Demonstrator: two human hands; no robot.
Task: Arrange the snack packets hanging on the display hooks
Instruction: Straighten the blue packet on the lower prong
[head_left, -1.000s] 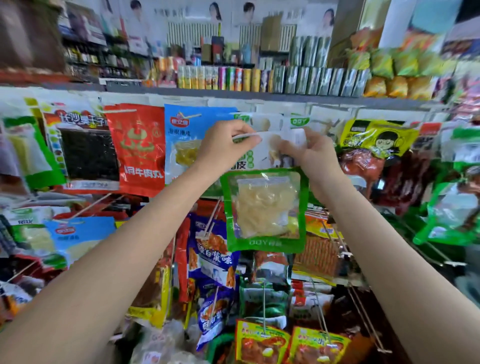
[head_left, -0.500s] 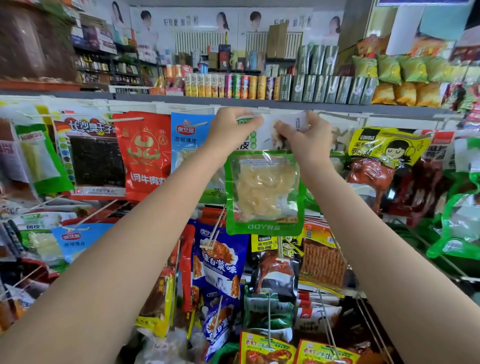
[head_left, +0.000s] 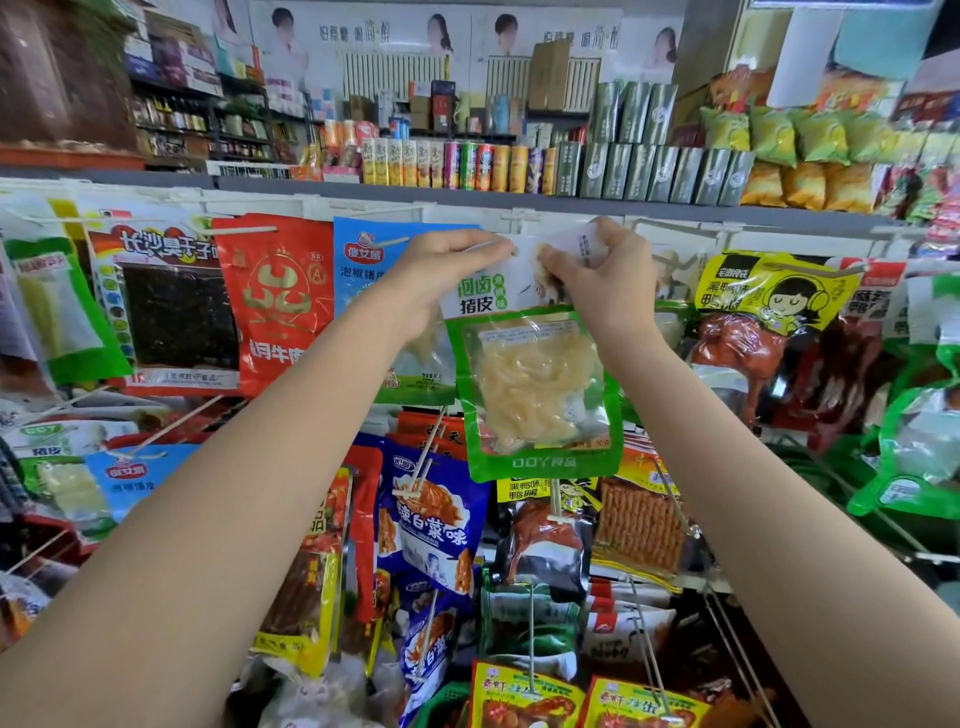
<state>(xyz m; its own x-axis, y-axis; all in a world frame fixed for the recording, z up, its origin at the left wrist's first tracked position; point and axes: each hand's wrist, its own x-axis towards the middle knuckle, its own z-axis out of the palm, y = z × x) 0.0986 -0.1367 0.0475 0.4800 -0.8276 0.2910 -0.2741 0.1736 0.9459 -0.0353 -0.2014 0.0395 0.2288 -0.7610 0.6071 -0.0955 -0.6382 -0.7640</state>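
A green and white snack packet (head_left: 535, 384) with a clear window of pale strips hangs in front of the top row of hooks. My left hand (head_left: 436, 275) pinches its upper left corner and my right hand (head_left: 602, 280) pinches its upper right corner, bending the white header. A white hook prong (head_left: 488, 244) shows by my left fingers. Behind the packet hang a blue packet (head_left: 363, 265) and a red packet (head_left: 275, 301). I cannot tell whether the packet's hole is on the hook.
A yellow and black packet (head_left: 763, 296) and dark meat packets hang to the right. Lower hook rows carry blue (head_left: 436, 514), orange and green packets, with bare prongs sticking toward me. A shelf (head_left: 519, 200) of cans and boxes runs above the hooks.
Both hands have lifted the green packet higher toward the top hook rail. The packet's white header is now bent between my fingers.
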